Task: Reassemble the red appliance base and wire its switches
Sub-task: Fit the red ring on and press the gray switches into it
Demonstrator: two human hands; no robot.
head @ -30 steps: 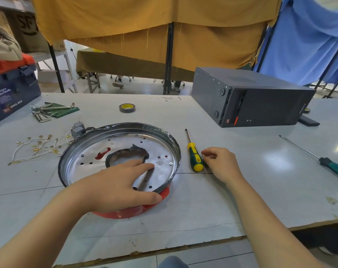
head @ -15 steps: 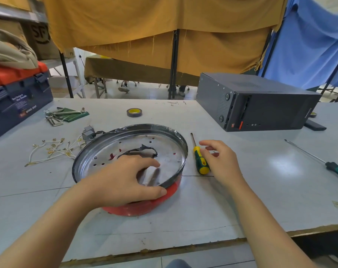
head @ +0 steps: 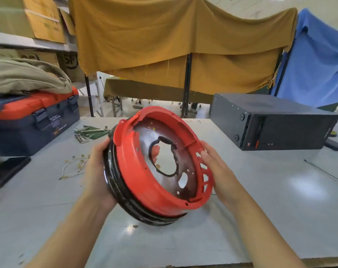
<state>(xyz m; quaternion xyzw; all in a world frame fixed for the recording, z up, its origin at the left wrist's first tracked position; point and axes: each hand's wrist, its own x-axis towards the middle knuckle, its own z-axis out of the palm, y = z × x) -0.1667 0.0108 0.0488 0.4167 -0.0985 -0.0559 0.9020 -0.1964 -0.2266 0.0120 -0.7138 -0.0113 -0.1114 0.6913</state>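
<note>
Base: red appliance base (head: 139, 182) is held tilted above the grey table (head: 261, 219), its open red side turned toward the camera; a dark metal rim is seen behind the red ring.
Left hand: left hand (head: 95, 171) is wrapped round the base's left edge, fingers curled behind it; one fingertip is seen through the centre hole.
Right hand: right hand (head: 219, 169) is laid against the base's right, vented edge, fingers nearly straight and pressed together.
Wires: loose white wires (head: 73, 165) are left on the table, left of the base.
Toolbox: blue-and-orange toolbox (head: 32, 120) is set far left of the base.
Computer case: black computer case (head: 270, 124) is placed right of the base, behind it.
Screwdriver: thin screwdriver shaft (head: 324, 172) is seen far right of the base.
</note>
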